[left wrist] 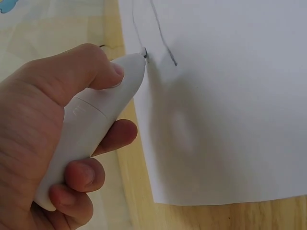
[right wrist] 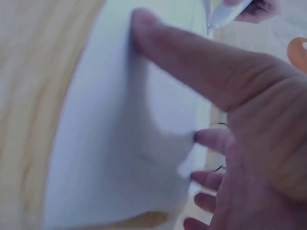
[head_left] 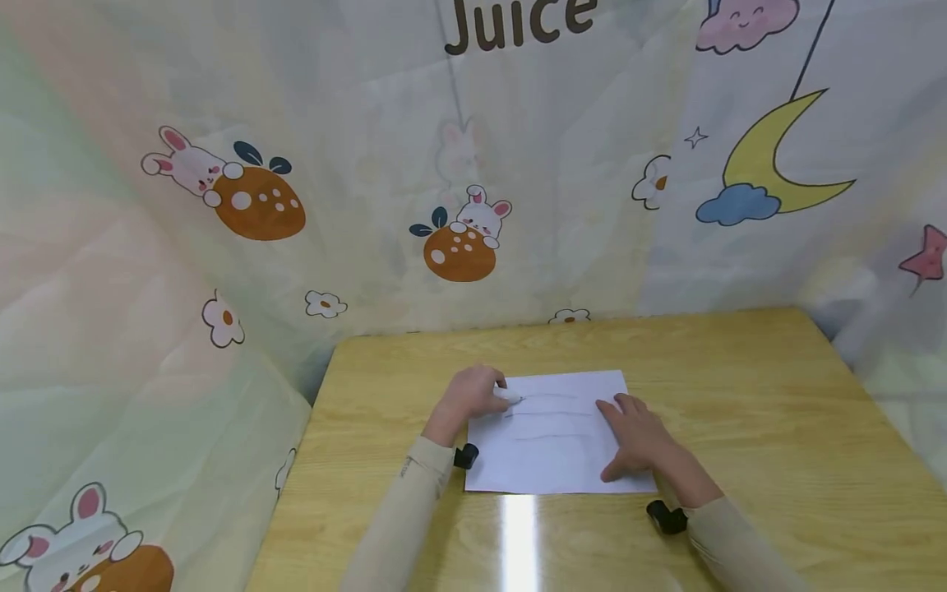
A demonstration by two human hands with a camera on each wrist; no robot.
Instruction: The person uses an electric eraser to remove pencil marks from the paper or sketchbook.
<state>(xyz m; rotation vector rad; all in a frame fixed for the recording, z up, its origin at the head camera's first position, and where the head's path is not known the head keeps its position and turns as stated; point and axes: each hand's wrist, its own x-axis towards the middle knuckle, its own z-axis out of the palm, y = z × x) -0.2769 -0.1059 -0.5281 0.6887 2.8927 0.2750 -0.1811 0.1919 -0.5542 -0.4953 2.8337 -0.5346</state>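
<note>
On my far left hangs a pale fabric backdrop (head_left: 111, 271) printed with white rabbits hugging spotted orange-brown strawberries; it runs on behind the yellowish wood-grain worktop (head_left: 399, 366). My left arm, in a pale beige sleeve (head_left: 403, 501), reaches in over the worktop's near side, with a small black device (head_left: 466, 456) at the wrist. My left hand (head_left: 469, 395) is closed around a smooth, white, tapered plastic tool (left wrist: 93, 112), thumb pressed along its upper side and fingers curled beneath. The tool is over the upper left part of a flat white rectangular paper sheet (head_left: 547, 469), its narrow tip at the left end of the topmost line; I can't tell whether it touches. Three thin, slightly wavy dark lines (head_left: 547, 413) cross the sheet roughly side to side, one below another. At the sheet's right edge my right hand (head_left: 639, 436) lies spread, thumb held away from the fingers, resting on the paper and gripping nothing. Another small black device (head_left: 668, 517) sits beside that wrist, next to the right beige sleeve (head_left: 732, 543). Farther right, the backdrop shows a yellow crescent moon (head_left: 784, 168) and a pink star (head_left: 926, 256).
</note>
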